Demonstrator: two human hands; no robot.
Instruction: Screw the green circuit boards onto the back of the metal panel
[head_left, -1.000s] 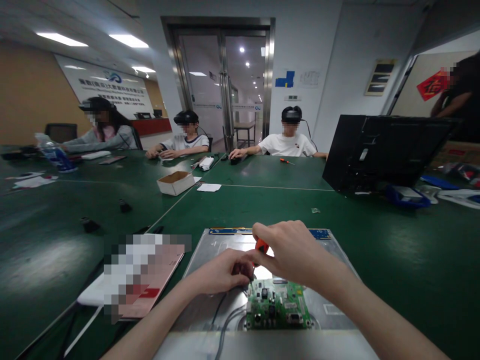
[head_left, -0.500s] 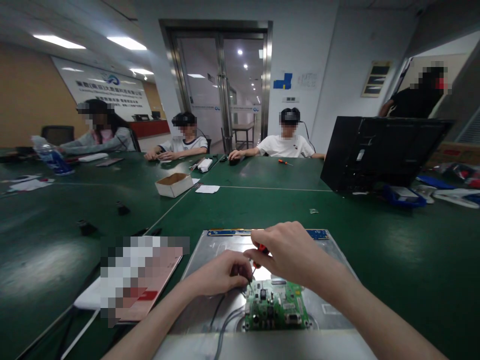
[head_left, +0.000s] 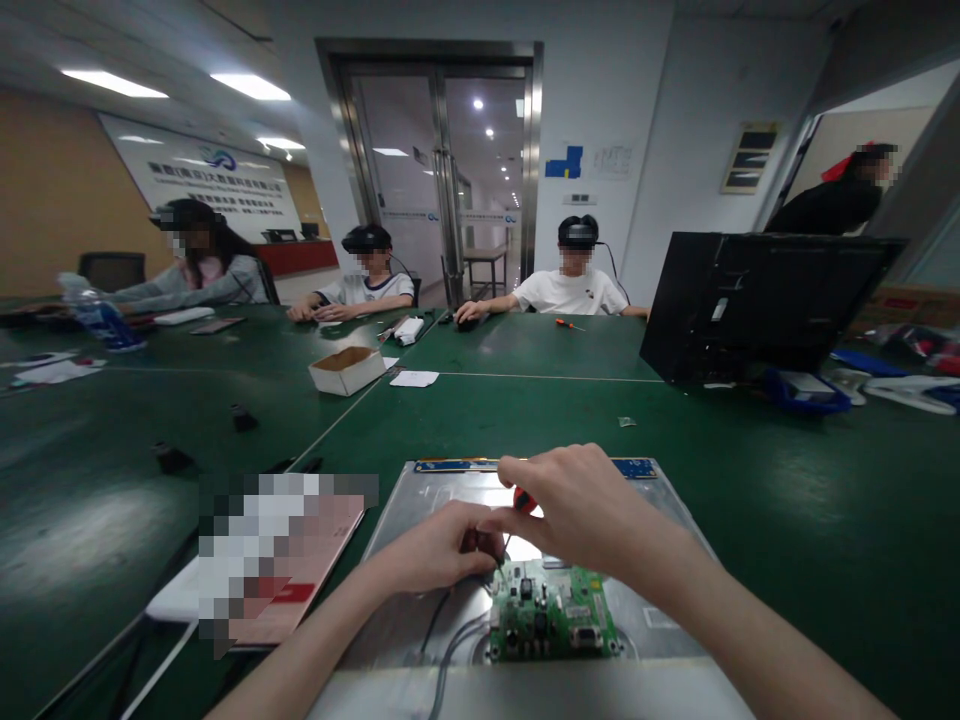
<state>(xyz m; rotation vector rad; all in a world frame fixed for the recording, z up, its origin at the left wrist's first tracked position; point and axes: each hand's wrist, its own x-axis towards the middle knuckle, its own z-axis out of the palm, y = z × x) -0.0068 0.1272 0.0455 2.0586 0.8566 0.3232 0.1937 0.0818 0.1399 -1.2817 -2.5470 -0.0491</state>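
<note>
My right hand [head_left: 574, 505] is closed round the red and black handle of a screwdriver [head_left: 523, 500]. The thin shaft slants down to the upper left corner of a green circuit board [head_left: 555, 605]. Beside that corner is my left hand [head_left: 450, 545], its fingers curled together near the screwdriver's tip; what they pinch, if anything, is hidden. The board lies on a silver metal panel [head_left: 675, 510], which has a blue strip board [head_left: 634, 468] along its far edge. Grey cables [head_left: 450, 650] run off the board's left side.
A pink booklet [head_left: 330, 560] lies left of the panel. Farther off are a small white box [head_left: 346, 371], a black monitor [head_left: 765, 305], a blue tray [head_left: 806, 392] and an orange screwdriver [head_left: 570, 324]. Several people sit across the green table [head_left: 525, 410]; another person [head_left: 832, 195] is at the right.
My right thumb and fingers have shifted slightly on the screwdriver's handle, hiding more of it. My left hand stays at the board's corner. The person at the far right has bent forward.
</note>
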